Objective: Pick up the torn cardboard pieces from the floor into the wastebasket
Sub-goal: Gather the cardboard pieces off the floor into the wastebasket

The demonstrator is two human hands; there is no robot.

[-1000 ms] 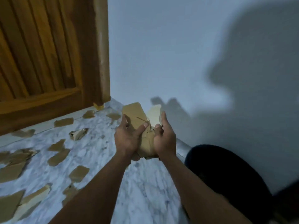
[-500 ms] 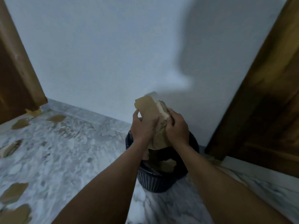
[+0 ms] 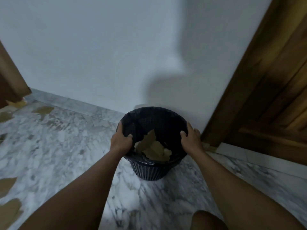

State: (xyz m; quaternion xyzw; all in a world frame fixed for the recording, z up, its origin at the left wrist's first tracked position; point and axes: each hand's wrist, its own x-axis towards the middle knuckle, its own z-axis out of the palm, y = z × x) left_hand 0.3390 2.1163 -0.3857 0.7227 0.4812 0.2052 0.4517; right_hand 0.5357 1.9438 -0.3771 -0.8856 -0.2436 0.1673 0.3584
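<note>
Here, left hand [image 3: 121, 141], right hand [image 3: 191, 138] gripping wastebasket [image 3: 150, 170] rim

Black ribbed wastebasket [image 3: 150, 170] holds tan cardboard pieces [image 3: 152, 149]; the floor [image 3: 54, 146] is grey-veined white marble, the right door [image 3: 269, 97] seemingly brown wood.

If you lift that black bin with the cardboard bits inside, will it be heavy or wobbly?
Probably light: the wastebasket looks like thin slotted plastic, holding only a few cardboard pieces. With the left hand and right hand on opposite rims, it likely won't tip.

one wastebasket [image 3: 150, 168], two hands, two wooden doors
</note>
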